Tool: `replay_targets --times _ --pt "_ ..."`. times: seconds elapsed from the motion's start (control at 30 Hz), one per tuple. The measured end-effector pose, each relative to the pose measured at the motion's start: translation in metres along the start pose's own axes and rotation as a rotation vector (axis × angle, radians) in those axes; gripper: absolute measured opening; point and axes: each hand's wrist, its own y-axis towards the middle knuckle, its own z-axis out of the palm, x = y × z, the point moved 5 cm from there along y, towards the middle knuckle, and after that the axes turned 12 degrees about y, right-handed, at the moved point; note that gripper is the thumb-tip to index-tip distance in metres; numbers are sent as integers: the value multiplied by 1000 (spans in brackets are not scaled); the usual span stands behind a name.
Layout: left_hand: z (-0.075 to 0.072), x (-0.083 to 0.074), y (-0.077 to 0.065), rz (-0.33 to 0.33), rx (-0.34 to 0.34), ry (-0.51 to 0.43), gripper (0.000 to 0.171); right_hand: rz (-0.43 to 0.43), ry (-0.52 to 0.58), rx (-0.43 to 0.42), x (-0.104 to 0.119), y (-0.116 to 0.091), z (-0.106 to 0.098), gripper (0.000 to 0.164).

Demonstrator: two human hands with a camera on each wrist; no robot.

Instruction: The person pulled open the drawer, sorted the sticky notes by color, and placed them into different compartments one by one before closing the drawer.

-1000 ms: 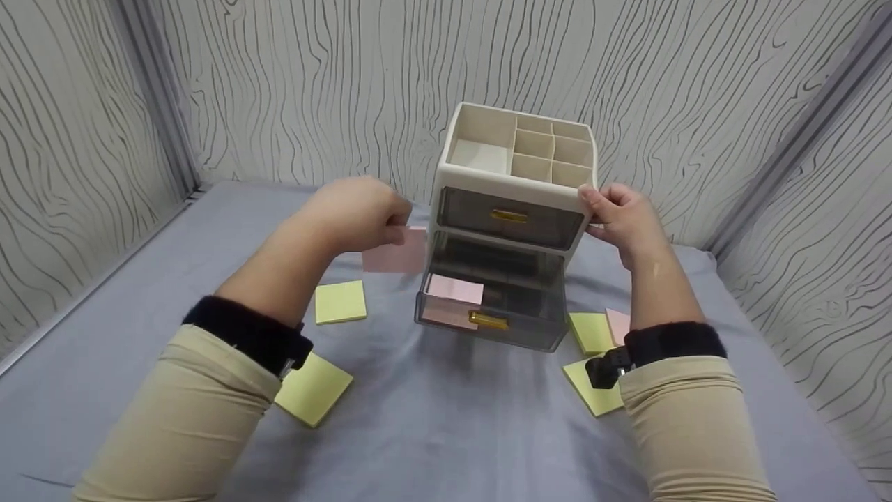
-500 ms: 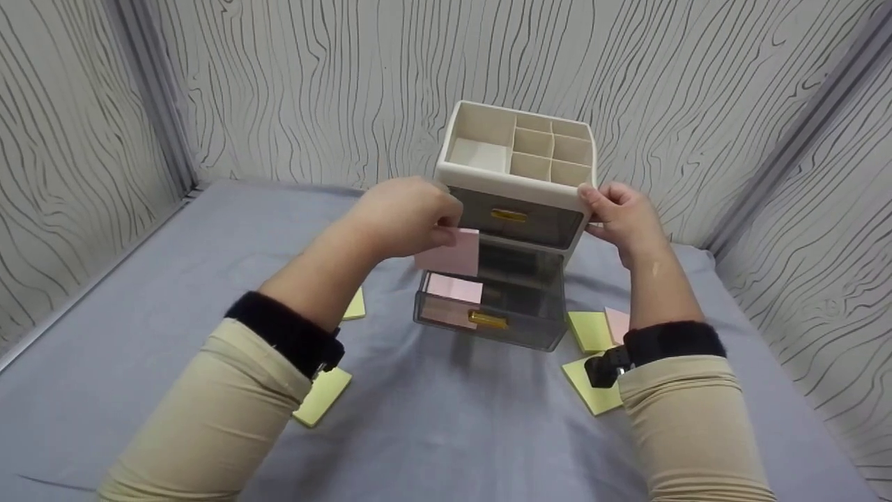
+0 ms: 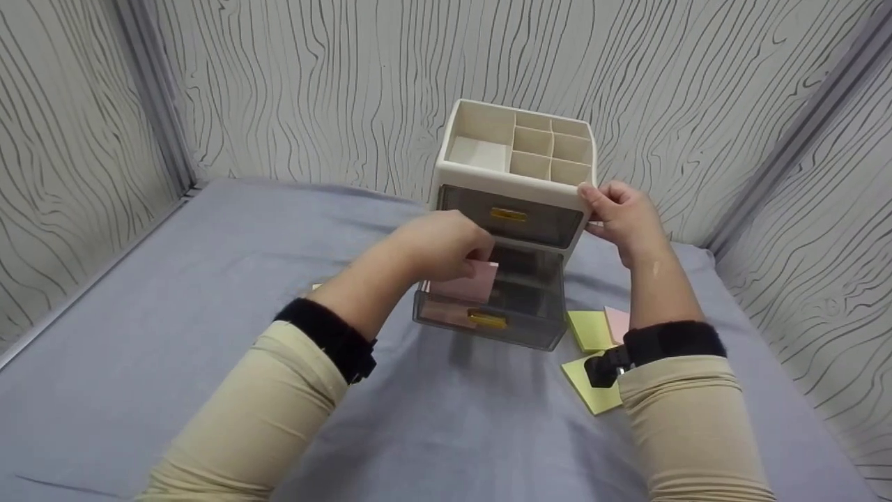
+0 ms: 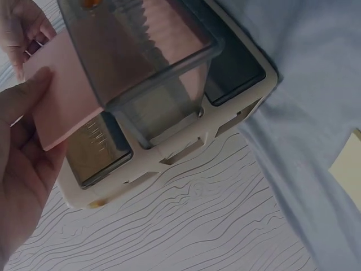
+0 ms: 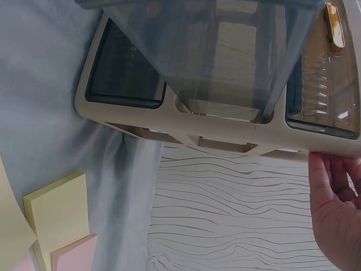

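Observation:
My left hand (image 3: pixel 446 244) pinches a pink sticky note pad (image 3: pixel 468 282) over the pulled-out middle drawer (image 3: pixel 533 303) of a cream desktop drawer organizer (image 3: pixel 516 176). In the left wrist view the thumb lies on the face of that pad (image 4: pixel 65 93), whose near edge overlaps the drawer wall. Another pink pad (image 3: pixel 444 314) shows through the smoky drawer front, at its left side. At the organizer's upper right edge, my right hand (image 3: pixel 624 219) grips with the thumb in front and fingers along the side. The right wrist view shows those fingers touching the frame.
Right of the organizer lie two yellow sticky note pads (image 3: pixel 591 331) and a pink pad (image 3: pixel 617 324), partly behind the right wrist. A yellow pad (image 4: pixel 350 169) sits to the left, mostly hidden by my left arm in the head view. A patterned wall (image 3: pixel 313 84) stands behind.
My left hand has carried the pink pad rightward and down, from beside the organizer to over the open drawer. The right hand keeps its hold on the organizer.

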Motion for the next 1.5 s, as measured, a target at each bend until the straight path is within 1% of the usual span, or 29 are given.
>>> replay_targets --times 0.07,0.17,0.33,0.5,0.67,0.77,0.83,0.9,1.03,1.17,1.27,1.37,1.5 --pt "5 0 2 2 41 2 10 -1 0 0 1 0 0 49" --pt "12 1 4 3 85 9 9 -4 2 1 1 0 0 48" --pt "22 1 8 -18 155 -3 7 -3 -4 2 2 0 1 47" --pt "32 1 13 -65 219 -12 9 -2 15 -8 3 0 1 43" --pt "40 2 15 -111 263 -11 13 -2 22 -12 3 0 1 42" --pt "44 3 15 -115 270 -3 15 -5 26 -12 4 0 1 41" --pt "47 3 16 -121 268 -1 20 -9 29 -13 4 0 1 40" --pt "49 4 17 -136 267 -4 22 -14 34 -14 4 0 1 39" --pt "55 4 19 -166 272 -2 21 -21 37 -17 4 0 1 39" --pt "60 2 22 -162 282 31 24 -23 30 -19 3 -1 0 40" --pt "63 1 24 -154 291 72 21 -25 31 -16 2 -1 0 39" --pt "64 1 24 -150 305 90 16 -27 26 -16 2 -2 0 39" --pt "64 0 24 -166 314 47 12 -21 16 -18 1 -2 0 41"
